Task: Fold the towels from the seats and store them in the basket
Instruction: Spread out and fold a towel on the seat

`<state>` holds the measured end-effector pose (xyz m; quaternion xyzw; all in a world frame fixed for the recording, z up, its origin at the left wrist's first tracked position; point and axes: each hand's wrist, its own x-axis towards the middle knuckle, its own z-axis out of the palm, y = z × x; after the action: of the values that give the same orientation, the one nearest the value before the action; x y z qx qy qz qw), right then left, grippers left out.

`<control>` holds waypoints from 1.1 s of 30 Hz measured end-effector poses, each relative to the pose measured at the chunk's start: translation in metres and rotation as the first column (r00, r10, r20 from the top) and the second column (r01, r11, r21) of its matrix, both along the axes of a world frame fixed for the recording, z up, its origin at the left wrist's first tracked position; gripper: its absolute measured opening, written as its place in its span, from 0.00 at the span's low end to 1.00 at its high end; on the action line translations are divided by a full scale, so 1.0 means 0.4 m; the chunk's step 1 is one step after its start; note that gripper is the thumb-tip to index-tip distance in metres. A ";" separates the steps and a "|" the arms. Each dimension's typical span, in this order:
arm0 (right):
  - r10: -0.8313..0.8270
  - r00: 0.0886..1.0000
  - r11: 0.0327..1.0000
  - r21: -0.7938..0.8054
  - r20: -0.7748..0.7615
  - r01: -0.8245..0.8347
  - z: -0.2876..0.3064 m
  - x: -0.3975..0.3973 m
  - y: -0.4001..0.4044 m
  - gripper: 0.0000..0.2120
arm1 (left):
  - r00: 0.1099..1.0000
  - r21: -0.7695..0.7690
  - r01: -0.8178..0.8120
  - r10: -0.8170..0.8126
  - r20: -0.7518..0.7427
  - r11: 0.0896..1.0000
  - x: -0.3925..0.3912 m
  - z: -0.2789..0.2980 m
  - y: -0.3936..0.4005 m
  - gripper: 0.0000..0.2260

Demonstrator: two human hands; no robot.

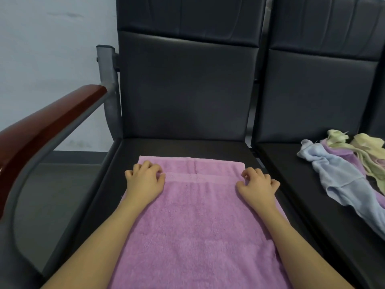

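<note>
A pink towel (195, 222) lies flat on the black seat (116, 167) in front of me, its upper layer folded over so that its hem stops a little short of the far edge. My left hand (145, 180) pinches the left corner of that folded hem. My right hand (258, 185) pinches the right corner of the same hem. On the neighbouring seat to the right lies a heap of unfolded towels: a light blue one (341, 180), a purple one (341, 153) and pale yellow ones (366, 147). No basket is in view.
A red-brown wooden armrest (45, 122) on a grey metal frame (108, 80) borders the seat on the left. Black padded backrests (187, 90) rise behind both seats. A pale wall (52, 38) and grey floor lie beyond the armrest.
</note>
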<state>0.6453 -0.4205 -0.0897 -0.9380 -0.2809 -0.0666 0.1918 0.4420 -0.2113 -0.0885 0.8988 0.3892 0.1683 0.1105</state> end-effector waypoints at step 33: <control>-0.139 0.984 0.989 -0.073 -0.108 0.132 0.010 0.064 0.134 0.18 | 0.986 0.009 -0.166 0.166 -0.011 0.986 0.058 -0.003 0.100 0.17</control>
<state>0.6708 -0.3667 -0.0858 -0.9630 -0.2072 -0.0171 0.1717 0.4653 -0.1712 -0.0899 0.8647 0.4629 0.1731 0.0901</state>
